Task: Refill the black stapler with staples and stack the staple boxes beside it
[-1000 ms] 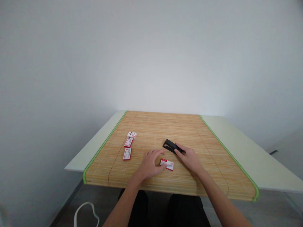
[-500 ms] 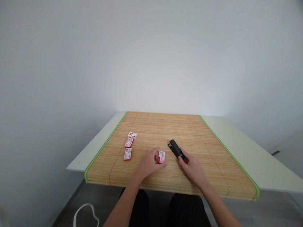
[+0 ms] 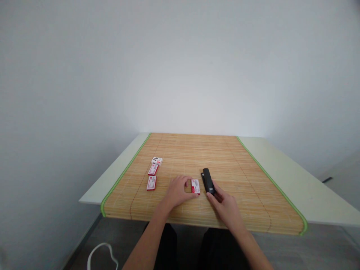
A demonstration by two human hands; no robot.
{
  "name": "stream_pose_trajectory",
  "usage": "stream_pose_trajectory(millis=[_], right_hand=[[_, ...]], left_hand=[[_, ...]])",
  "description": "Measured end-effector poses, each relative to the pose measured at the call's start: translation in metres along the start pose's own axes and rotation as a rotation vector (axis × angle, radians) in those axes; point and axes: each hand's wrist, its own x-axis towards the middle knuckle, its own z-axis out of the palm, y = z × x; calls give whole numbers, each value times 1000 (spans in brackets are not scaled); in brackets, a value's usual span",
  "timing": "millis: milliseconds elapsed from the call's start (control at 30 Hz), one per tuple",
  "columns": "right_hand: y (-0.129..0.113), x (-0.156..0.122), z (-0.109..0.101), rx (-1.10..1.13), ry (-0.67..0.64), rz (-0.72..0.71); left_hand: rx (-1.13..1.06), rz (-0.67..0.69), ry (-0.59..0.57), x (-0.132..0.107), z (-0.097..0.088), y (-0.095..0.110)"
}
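Note:
My left hand (image 3: 180, 190) rests on the mat with thumb and forefinger at the two ends of a small red-and-white staple box (image 3: 195, 186), which lies flat. Just to the right, my right hand (image 3: 225, 202) grips the rear end of a black stapler (image 3: 208, 180) between thumb and fingers. The stapler points away from me, its lower arm swung out a little to the left of the top. A narrow gap of mat separates box and stapler.
On the left of the bamboo mat (image 3: 191, 150), two more red-and-white boxes (image 3: 151, 183) and a white box with a dark picture (image 3: 156, 161) form a column. Green edging (image 3: 270, 187) borders the mat on a white table (image 3: 295, 180). A white cable (image 3: 102, 245) hangs at lower left.
The staple box has shifted slightly right and turned in my left hand. My right hand has brought the stapler a little left and toward me, turning it more upright in view.

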Motion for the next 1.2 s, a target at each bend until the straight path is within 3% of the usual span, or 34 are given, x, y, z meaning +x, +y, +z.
stream_pose_trajectory(millis=[367, 700, 900, 967, 1067, 1200], right_hand=[[4, -2, 15, 72, -20, -39], [15, 12, 7, -15, -76, -157], [18, 16, 8, -37, -63, -156], [20, 16, 8, -32, -66, -156], [21, 15, 8, -32, -73, -156], [18, 15, 7, -41, -81, -155]], left_hand=[[-9, 39, -31, 4, 6, 7], [17, 24, -6, -1, 5, 16], [-63, 14, -7, -4, 7, 16], [-108, -12, 40, -9, 1, 14], [-11, -130, 245, -24, -20, 2], [387, -483, 542, -53, -56, -29]])
